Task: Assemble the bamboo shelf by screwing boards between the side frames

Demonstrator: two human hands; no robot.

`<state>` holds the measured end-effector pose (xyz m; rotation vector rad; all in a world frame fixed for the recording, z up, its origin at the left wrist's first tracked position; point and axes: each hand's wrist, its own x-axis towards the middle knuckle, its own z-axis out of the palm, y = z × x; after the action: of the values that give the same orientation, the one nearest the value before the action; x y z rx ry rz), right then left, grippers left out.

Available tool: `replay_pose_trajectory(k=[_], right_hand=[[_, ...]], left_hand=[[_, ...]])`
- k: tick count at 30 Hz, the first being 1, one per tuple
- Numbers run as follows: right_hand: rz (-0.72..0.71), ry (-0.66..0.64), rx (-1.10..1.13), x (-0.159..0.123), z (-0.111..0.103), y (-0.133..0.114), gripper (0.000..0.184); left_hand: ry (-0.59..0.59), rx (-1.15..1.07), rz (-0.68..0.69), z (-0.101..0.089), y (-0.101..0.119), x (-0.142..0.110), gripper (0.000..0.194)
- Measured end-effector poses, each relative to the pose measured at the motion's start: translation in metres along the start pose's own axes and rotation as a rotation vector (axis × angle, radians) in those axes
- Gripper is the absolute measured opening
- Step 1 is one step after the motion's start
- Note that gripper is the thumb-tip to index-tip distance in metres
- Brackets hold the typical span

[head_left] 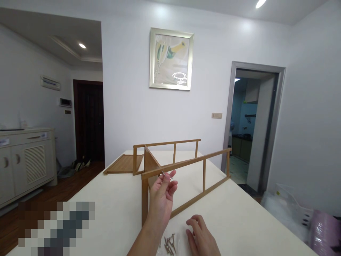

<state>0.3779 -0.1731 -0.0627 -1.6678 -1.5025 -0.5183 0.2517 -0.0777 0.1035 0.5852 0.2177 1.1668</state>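
Observation:
My left hand is raised in front of the wooden frame, pinching a thin silvery metal piece between thumb and fingers; whether it is a screw or a small key I cannot make out. The wooden frame stands on the table, its two ladder-like sides joined by a board at the left end. My right hand hovers low at the table's near side, fingers loosely bent and apart, nothing visible in them. Beside it lie several screws on a clear plastic bag.
A slatted wooden panel lies flat at the far left of the white table. Behind the table rises a wall with a framed picture. Plastic-wrapped packaging sits on the floor at right, and a cabinet stands at left.

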Motion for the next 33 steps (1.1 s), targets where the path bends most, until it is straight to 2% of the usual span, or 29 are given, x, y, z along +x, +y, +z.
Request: replay_pose_trajectory(k=[3, 8, 12, 22, 27, 33], right_hand=[[0.002, 0.004, 0.007, 0.0003, -0.0007, -0.0004, 0.023], [0.004, 0.000, 0.010, 0.0000, -0.0011, -0.0003, 0.022], [0.004, -0.019, 0.012, -0.0002, -0.0014, 0.0000, 0.023], [0.002, -0.031, -0.011, -0.0012, -0.0003, 0.0011, 0.022], [-0.002, -0.033, -0.018, -0.0009, -0.0013, 0.0005, 0.023], [0.002, -0.029, -0.012, -0.0001, -0.0026, -0.0010, 0.023]], left_hand=[[-0.011, -0.006, -0.007, 0.0013, 0.0002, -0.0013, 0.016], [-0.040, -0.003, 0.013, 0.0007, -0.0008, -0.0020, 0.036], [-0.042, 0.033, 0.022, -0.0004, -0.0016, -0.0023, 0.043], [-0.010, 0.186, 0.130, -0.0013, -0.0007, -0.0059, 0.044], [0.035, 0.298, 0.250, -0.0040, -0.0024, -0.0062, 0.039], [0.087, 0.374, 0.301, -0.0069, -0.0036, -0.0082, 0.033]])
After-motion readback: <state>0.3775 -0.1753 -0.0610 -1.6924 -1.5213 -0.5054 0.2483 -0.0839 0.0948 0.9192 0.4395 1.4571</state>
